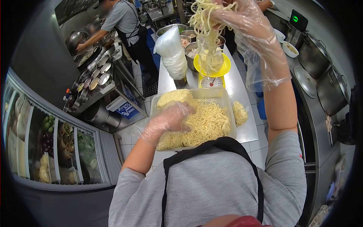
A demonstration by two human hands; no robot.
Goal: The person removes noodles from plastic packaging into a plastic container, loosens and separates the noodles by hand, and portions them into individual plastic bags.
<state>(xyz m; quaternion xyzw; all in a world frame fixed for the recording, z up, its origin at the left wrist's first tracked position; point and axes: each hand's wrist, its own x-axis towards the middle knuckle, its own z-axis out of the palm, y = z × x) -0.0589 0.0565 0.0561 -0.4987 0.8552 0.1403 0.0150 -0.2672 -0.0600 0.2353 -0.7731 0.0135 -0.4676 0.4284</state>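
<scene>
Both hands wear clear plastic gloves. My right hand (227, 19), raised at the top of the view, grips a hanging clump of yellow noodles (204, 19). Below it, a clear bag with noodles (211, 60) stands on the yellow pan (227, 65) of a dial scale (212, 82). My left hand (174, 117) rests on the noodles in the plastic tub (232, 113), fingers spread. Loose noodles (211, 121) fill the tub's right side, with a denser block (174, 97) at the back left. A small bag of noodles (240, 113) lies right of the tub.
A roll of plastic bags (174, 56) stands behind the tub, beside metal bowls of ingredients (193, 51). Another person (126, 26) works at the stove at the upper left. A glass-door fridge (56, 147) is at left. Large pots (331, 89) line the right counter.
</scene>
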